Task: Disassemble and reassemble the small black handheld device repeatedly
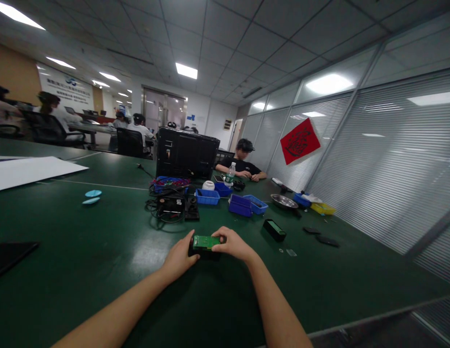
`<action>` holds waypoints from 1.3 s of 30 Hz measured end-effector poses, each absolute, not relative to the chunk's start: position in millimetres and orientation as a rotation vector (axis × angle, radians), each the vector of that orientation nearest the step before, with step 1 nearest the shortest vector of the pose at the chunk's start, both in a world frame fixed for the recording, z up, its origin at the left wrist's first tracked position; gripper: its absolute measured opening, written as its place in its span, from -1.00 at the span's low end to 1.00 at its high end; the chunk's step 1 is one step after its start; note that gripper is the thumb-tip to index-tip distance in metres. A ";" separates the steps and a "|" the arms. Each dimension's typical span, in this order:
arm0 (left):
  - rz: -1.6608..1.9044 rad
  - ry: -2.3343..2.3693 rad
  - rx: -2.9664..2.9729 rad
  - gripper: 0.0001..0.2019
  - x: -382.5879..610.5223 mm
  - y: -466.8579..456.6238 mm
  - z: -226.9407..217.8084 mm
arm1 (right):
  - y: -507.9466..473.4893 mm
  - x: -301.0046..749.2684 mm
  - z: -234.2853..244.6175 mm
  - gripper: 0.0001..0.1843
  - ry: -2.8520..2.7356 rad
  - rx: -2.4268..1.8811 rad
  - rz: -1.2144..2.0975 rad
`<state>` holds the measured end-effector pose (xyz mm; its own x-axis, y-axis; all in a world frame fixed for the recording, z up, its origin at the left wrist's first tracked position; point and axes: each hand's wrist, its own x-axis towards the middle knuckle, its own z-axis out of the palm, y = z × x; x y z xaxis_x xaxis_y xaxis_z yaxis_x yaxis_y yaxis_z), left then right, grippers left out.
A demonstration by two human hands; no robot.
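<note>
Right in front of me a green circuit board (206, 242) lies on top of a black case (206, 253) on the table. My left hand (178, 257) grips the left end of the case, with the thumb at its near side and the fingers behind. At the other end, my right hand (230, 244) pinches the board's right edge between thumb and fingers. Whether the board sits fully inside the case I cannot tell. To the right stands another black case (274, 230) with a green board showing in its top.
Beyond my hands are a black power unit with cables (171, 207), blue bins (207, 196), a water bottle (230, 174) and a metal bowl (284, 201). Flat black pieces (327, 240) lie at right. A co-worker (243, 162) sits across the green table (112, 232).
</note>
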<state>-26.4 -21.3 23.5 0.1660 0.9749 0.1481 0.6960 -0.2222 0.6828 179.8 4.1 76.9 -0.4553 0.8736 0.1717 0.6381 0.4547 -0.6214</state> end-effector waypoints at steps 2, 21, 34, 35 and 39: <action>0.793 1.584 1.985 -0.25 -26.2 -21.5 23.7 | 5.9 181.5 75.3 -0.63 -2.227 -1.277 0.665; 0.984 1.562 1.946 -0.38 -27.8 -16.8 16.2 | 8.5 161.6 53.3 -0.54 -2.219 -1.717 0.276; 0.905 1.456 2.079 -0.42 -29.0 -17.0 13.8 | 15.8 155.5 44.3 -0.71 -2.055 -1.732 0.568; 0.889 1.443 2.087 -0.41 -28.7 -18.1 14.9 | 16.5 154.0 41.3 -0.73 -2.029 -1.696 0.652; 0.896 1.428 2.090 -0.38 -28.0 -19.7 16.9 | 18.4 149.5 33.9 -0.79 -1.929 -1.562 0.843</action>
